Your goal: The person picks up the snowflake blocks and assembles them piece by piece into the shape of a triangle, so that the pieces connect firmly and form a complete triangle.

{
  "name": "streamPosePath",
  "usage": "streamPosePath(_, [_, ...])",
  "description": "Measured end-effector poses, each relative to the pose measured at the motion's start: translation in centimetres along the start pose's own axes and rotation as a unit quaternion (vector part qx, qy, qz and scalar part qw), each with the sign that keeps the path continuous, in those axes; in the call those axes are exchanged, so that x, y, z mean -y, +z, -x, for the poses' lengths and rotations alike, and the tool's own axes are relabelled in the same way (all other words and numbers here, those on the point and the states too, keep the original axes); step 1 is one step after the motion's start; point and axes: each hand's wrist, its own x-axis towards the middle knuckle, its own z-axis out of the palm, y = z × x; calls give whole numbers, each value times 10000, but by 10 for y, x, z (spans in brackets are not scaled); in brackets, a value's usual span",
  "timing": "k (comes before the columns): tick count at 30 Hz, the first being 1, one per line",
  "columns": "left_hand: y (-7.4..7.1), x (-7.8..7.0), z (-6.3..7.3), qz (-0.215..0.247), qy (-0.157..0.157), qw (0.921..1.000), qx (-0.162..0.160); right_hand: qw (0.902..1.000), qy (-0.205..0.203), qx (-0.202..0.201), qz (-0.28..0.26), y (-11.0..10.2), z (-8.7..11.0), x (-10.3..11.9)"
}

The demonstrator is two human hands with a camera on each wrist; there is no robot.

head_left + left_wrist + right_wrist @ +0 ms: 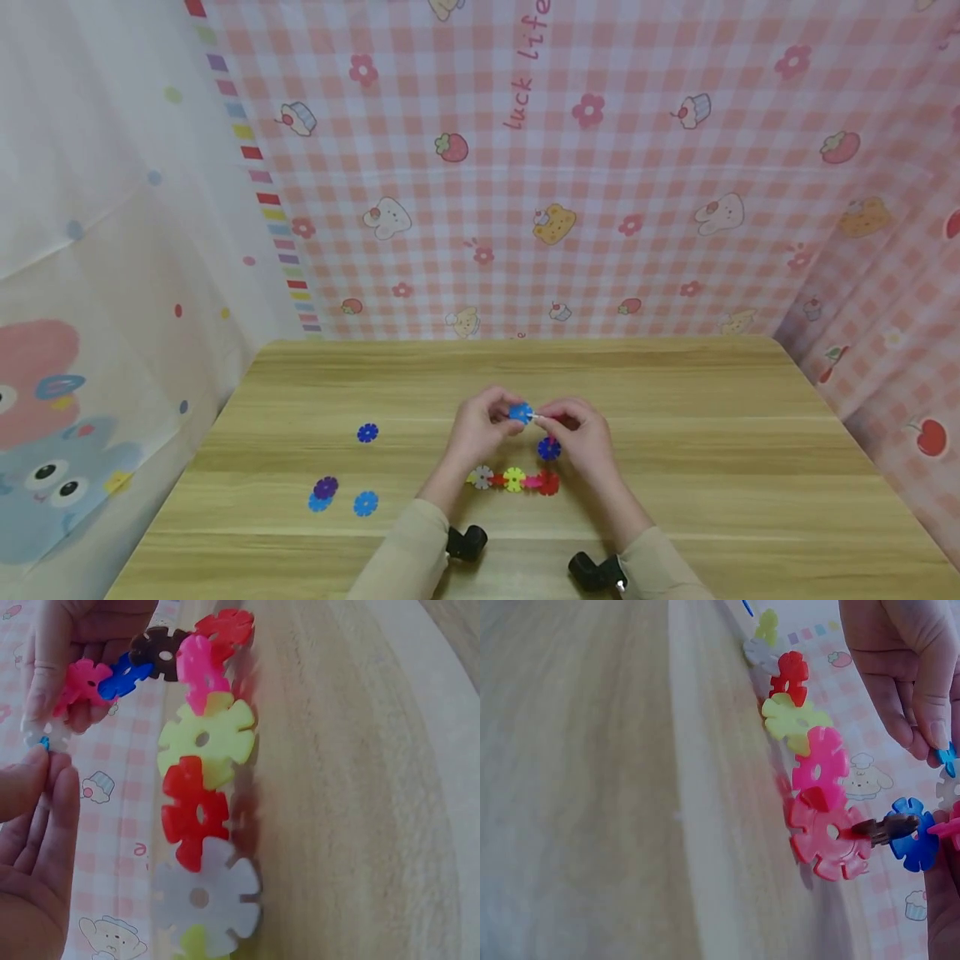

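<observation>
Between its thumb and fingertips, my left hand [480,429] pinches a light blue snowflake-shaped disc [521,413]. My right hand [581,433] pinches a whitish snowflake disc [46,733], which meets the light blue one edge to edge. From the right fingers a chain of slotted discs runs on: a pink disc [86,684], a dark blue disc [549,448], a brown disc [885,829] and a red disc [548,482]. There it bends left along the table through pink, a yellow disc [513,480], red and a grey disc [482,477]. A yellow piece at its end is partly hidden by the left arm.
Loose discs lie left of the hands on the wooden table [675,400]: a dark blue disc [367,432], a light blue disc [366,503], and a purple disc [326,487] overlapping another light blue one. A pink checked curtain [637,167] hangs behind the table.
</observation>
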Motion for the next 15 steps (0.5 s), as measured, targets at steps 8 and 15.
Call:
streamPosePath(8, [-5,1,1,149,-77,9998,84,9992,178,172,313,-5,-1,-7])
streamPosePath(15, [-5,0,2,382,-451,9982,-31,9836,-629,547,1597,-2,-6,-4])
